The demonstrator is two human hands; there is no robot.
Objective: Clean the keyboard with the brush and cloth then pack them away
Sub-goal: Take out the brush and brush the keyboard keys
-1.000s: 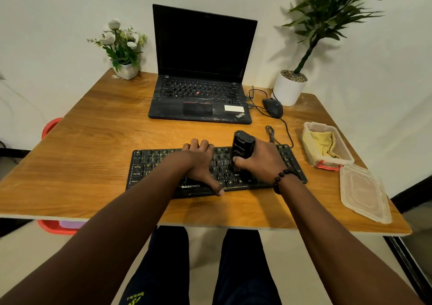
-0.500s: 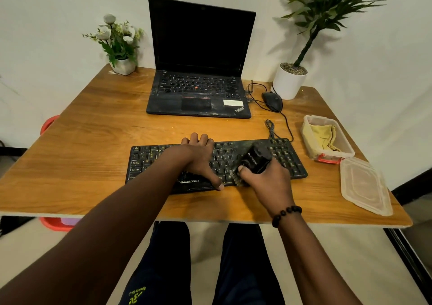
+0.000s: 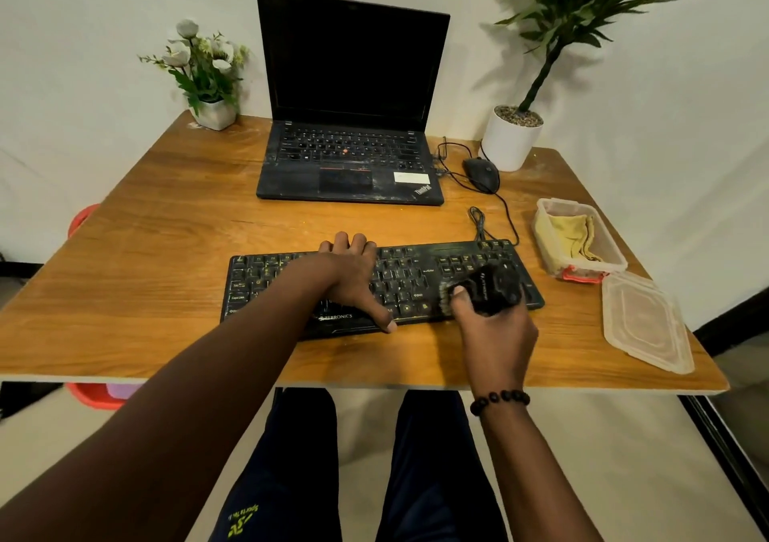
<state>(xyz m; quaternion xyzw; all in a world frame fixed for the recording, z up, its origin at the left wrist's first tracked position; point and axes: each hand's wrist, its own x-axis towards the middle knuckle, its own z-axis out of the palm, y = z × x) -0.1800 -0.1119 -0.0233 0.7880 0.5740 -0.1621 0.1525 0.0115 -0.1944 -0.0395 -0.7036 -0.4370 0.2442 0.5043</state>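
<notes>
The brushing step is in hand. The right hand (image 3: 495, 327) grips the black brush (image 3: 489, 288), fingers curled round its body, with the bristles down on the keys at the right end of the keyboard (image 3: 399, 283). The left hand (image 3: 353, 279) lies flat on the middle of the keyboard, fingers straight and thumb spread toward the near edge, and presses it against the tabletop (image 3: 158, 258).

The cloth (image 3: 572, 236) lies unused in the open box (image 3: 582, 265) just right of the keyboard. The lid (image 3: 645, 325) lies on the tabletop in front of the box, near the right edge.

Next move, as judged: work the bristles along the remaining key rows while the left hand holds the keyboard down, shifting that hand to uncover the keys beneath it. The cloth wipe and the packing are not yet done.

Compared with one second ago: the brush stood upright near the middle of the keyboard; it is now tilted and lies further right, over the number keys. The left hand keeps the same place.
</notes>
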